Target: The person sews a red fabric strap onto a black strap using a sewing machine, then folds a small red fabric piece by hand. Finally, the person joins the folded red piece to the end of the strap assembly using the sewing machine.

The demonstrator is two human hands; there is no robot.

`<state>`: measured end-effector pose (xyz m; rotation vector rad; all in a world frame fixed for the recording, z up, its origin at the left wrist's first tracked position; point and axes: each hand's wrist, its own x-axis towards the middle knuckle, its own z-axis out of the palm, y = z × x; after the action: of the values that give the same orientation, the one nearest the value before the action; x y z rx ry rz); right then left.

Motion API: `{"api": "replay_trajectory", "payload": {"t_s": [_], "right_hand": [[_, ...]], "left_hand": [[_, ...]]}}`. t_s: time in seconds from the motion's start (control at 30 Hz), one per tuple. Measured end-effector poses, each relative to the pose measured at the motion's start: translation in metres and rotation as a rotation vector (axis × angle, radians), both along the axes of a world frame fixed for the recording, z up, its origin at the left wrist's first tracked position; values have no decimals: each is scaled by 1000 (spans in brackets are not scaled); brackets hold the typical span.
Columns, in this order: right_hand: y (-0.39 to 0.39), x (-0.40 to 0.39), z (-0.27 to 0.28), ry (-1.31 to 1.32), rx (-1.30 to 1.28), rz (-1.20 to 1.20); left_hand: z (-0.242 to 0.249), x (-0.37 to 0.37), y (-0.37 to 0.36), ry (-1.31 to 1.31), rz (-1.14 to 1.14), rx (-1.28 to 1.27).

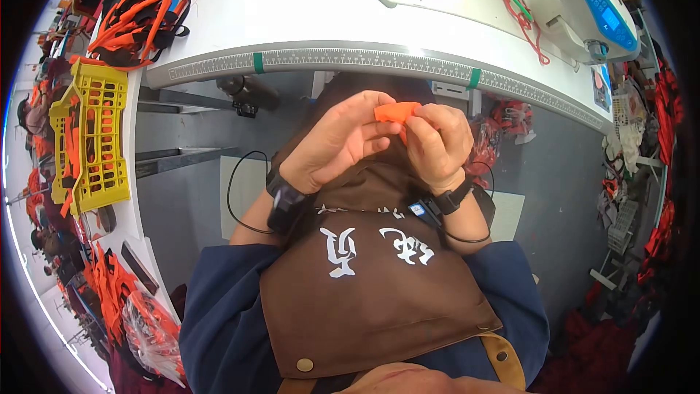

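A small piece of orange fabric (396, 112) is held up between both hands, over the brown apron and in front of the table's edge. My left hand (350, 135) has its thumb and fingertips on the fabric's left end, with the palm partly turned up. My right hand (440, 142) pinches the right end, its fingers curled in. A bit of orange hangs down between the hands. Both wrists wear dark bands with cables.
A white table (292, 11) with a ruler strip (328, 57) along its edge lies ahead. Orange and black straps (146, 14) lie at its left, above a yellow basket (91, 135). A blue and white sewing machine (601, 11) and red cord (521, 14) are at the right.
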<state>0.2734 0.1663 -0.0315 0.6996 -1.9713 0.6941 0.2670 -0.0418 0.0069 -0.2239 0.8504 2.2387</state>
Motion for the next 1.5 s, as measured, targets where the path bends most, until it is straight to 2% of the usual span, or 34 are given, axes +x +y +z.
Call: {"api": "replay_trajectory", "payload": {"t_s": [0.13,0.17,0.2,0.27,0.37,0.4,0.47,0.6,0.67,0.77,0.87,0.97,1.07,1.1,1.2,1.33,1.43,1.5], "right_hand": [[4,1,4,-29,34,87],[8,0,4,-42,35,109],[12,-2,1,-13,-14,24],[17,1,1,-148,-211,-90],[2,6,11,-255,-346,-1],[-6,7,14,-286,-396,35],[-15,8,12,-266,-376,55],[-19,16,11,-254,-283,72],[-18,18,9,-310,-279,63],[-24,23,30,-338,-175,59],[-23,32,44,-414,-189,177],[-31,33,33,-615,-343,232],[-25,34,37,-927,-527,423],[-25,36,34,-1051,-696,535],[-24,35,29,-1116,-756,491],[-29,34,28,-841,-469,285],[-35,33,26,-669,-430,221],[-35,28,23,-462,-288,164]], "left_hand": [[-10,3,-2,243,11,-187],[-7,1,-10,198,-14,-152],[-7,-1,-21,212,42,-191],[-14,-11,-52,256,132,-162],[7,-3,-43,188,124,-300],[-1,1,-39,211,21,-238],[12,14,-17,111,-20,-83],[-5,24,-9,170,81,-104],[-12,23,-13,240,134,-153],[-6,27,-8,428,263,-360],[-4,31,-7,556,280,-594],[-5,30,-8,523,261,-507],[-11,28,-16,449,237,-344],[-11,29,-18,425,217,-321],[-10,30,-21,399,163,-290],[-6,34,-19,425,134,-307],[-8,32,-19,405,125,-276],[-9,30,-19,352,121,-251]]}}
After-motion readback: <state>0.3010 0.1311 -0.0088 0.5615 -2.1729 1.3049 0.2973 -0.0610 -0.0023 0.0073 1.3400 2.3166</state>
